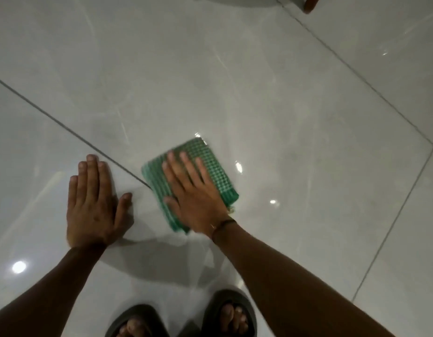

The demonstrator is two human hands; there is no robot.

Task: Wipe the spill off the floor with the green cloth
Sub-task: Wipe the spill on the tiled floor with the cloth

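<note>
A folded green checked cloth (210,164) lies flat on the glossy grey tiled floor (235,81). My right hand (193,193) presses down on the cloth with its palm and spread fingers, covering its near half. The cloth's left edge looks blurred. A thin clear wet patch (237,166) glistens on the tile just right of and beyond the cloth. My left hand (96,203) rests flat on the bare tile to the left of the cloth, fingers together, thumb out, holding nothing.
My two feet in dark slippers (181,317) stand at the bottom edge. Dark grout lines (65,128) cross the floor. A brown furniture leg (311,3) stands at the top right. Ceiling lights reflect on the tiles.
</note>
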